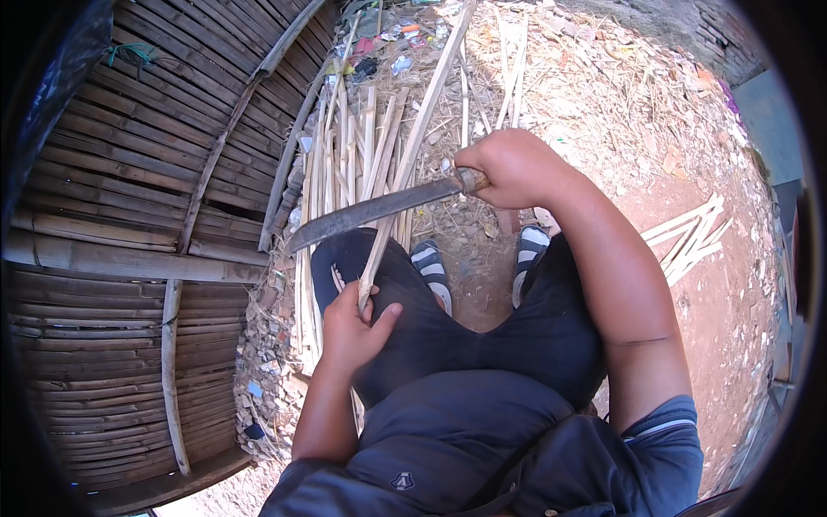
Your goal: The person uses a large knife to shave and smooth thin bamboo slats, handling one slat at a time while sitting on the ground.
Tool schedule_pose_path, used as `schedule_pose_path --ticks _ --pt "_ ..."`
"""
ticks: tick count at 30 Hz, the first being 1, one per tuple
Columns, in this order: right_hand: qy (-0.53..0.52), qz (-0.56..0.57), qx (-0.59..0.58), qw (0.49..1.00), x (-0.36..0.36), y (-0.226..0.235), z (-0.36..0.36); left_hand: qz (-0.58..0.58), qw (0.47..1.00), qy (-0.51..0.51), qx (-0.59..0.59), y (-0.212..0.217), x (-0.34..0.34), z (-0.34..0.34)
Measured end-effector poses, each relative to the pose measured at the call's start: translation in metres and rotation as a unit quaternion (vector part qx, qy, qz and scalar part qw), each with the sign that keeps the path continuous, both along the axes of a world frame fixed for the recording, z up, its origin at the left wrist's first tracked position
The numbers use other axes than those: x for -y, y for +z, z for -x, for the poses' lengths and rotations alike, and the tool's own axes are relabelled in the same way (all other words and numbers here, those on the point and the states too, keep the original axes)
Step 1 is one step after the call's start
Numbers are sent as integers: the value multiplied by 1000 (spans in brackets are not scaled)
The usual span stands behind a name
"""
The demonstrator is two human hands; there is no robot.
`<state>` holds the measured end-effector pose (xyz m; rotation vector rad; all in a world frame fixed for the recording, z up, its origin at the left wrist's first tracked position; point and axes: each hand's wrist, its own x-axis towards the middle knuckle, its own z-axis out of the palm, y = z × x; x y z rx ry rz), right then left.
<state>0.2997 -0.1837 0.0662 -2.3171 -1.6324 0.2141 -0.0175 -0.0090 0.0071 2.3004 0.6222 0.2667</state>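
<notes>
Two hands: both busy, one on a blade and one on a bamboo strip.
Right hand [508,168]: grip is clenching tight round the handle of a long dark knife [379,209], up near the middle of the view.
Knife: blade is lying nearly flat, pointing out to the person's left, and it's crossing the bamboo strip [413,142] right about at the strip's midpoint.
Left hand [349,332]: grip is grasping the near end of the strip, thumb sticking out to the side, resting just over the left knee.
Bamboo strip: it's running from the left hand up and away, slanting to the right toward the top edge, touching the blade where they cross.
Legs: person is sitting, dark trousers, striped sandals [431,269] showing on the dirt between the knees.
Pile of split strips [345,164]: lying on the ground just beyond the left knee, under the blade.
More strips [689,237]: a smaller bunch is sitting well apart, off to the right on the reddish dirt.
Bamboo wall [129,215]: slatted wall is filling the whole left side.
</notes>
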Motion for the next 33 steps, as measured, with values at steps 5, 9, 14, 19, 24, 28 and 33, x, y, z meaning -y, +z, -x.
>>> schedule_pose_path --ticks 5,9,14,19,24,28,33 --pt "-164 -100 -63 979 9 -19 -42 28 1000 -8 10 -2 -6 -2" --pt "-66 -26 -57 996 8 -12 -21 35 999 -13 -7 1 -7 -4" --pt "51 41 1 998 1 7 11 47 999 -1 -14 0 -4 -1" --pt "-127 -42 -85 987 11 -14 -42 64 998 10 20 -4 -9 0" --pt "-115 -27 -47 992 11 -17 -35 56 998 15 -6 1 -9 -6" --pt "-2 -1 15 1000 5 -11 -6 51 998 13 -17 0 -6 -5" --pt "-90 -37 -122 988 6 -10 -41 16 1000 13 9 -3 -5 1"
